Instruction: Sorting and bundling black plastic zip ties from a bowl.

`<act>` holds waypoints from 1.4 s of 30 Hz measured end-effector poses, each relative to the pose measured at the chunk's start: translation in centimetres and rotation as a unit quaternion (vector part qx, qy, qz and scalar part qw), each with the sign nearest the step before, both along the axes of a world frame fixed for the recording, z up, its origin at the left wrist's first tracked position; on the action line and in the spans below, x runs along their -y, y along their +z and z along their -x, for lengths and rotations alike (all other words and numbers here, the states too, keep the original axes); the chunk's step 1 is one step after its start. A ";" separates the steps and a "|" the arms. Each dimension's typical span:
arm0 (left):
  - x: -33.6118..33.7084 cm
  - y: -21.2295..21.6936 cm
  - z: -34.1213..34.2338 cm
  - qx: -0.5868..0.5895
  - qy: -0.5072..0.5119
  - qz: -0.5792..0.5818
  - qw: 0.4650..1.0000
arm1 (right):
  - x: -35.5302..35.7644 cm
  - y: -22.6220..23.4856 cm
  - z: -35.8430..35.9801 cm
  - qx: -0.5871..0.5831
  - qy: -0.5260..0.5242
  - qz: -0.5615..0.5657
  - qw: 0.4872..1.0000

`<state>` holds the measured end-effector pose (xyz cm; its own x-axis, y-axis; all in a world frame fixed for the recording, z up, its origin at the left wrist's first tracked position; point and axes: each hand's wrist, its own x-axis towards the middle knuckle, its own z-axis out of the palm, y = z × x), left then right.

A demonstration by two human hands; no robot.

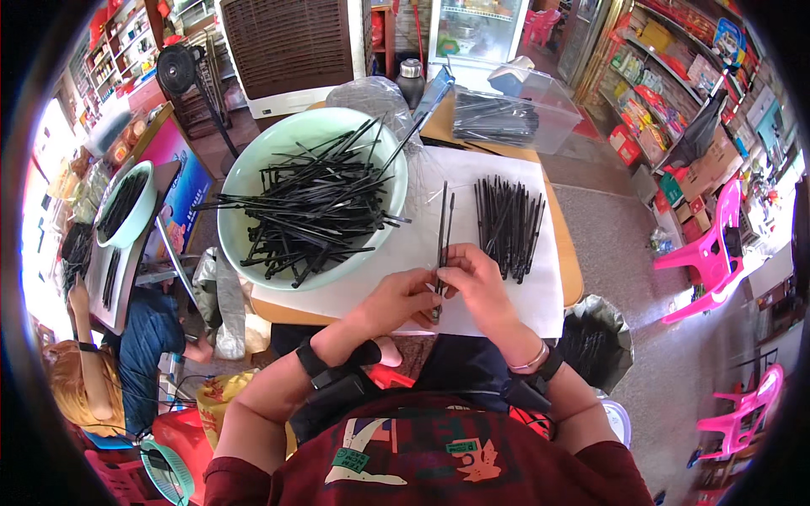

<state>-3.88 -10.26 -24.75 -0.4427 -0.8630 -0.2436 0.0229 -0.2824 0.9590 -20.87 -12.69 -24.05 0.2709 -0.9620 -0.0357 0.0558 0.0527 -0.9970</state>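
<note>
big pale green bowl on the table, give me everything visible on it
The pale green bowl is round, wide and shallow, plastic by its look. It sits upright on the table's left part, its near rim over the white sheet. A tangled heap of thin black sticks fills it, some poking over the rim. Neither hand touches it.

A clear plastic box [515, 110] stands at the table's far right; pink plastic chairs [709, 249] sit right, a black fan [179, 69] far left.
</note>
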 end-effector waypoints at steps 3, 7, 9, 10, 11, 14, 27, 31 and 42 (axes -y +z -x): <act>0.5 -0.4 0.1 -0.003 0.027 -0.007 1.000 | 0.7 0.0 0.4 -0.078 -0.020 0.070 0.994; 1.7 0.0 0.0 -0.028 0.049 0.012 0.998 | 2.0 0.9 1.6 -0.160 -0.026 0.184 0.969; 2.3 -0.8 -0.4 -0.051 0.052 0.047 0.996 | 3.9 1.3 2.8 -0.218 -0.062 0.241 0.944; 2.5 -0.9 -0.5 -0.050 0.053 0.047 0.996 | 5.1 1.4 3.6 -0.273 -0.097 0.294 0.911; 2.6 -1.0 -0.5 -0.057 0.059 0.054 0.995 | 6.5 1.7 4.3 -0.301 -0.111 0.344 0.882; 2.6 -1.0 -0.4 -0.061 0.056 0.060 0.995 | 11.1 2.1 4.9 -0.370 -0.083 0.359 0.853; 2.9 -1.0 -0.6 -0.084 0.042 0.044 0.995 | 18.0 0.3 1.1 -0.518 0.050 0.499 0.693; 2.9 -1.2 -0.7 -0.080 0.035 0.043 0.995 | 18.7 -1.1 0.7 -0.463 0.033 0.471 0.750; 2.6 -1.6 -0.8 -0.090 0.045 0.049 0.994 | 12.9 1.0 2.6 -0.452 0.123 0.407 0.784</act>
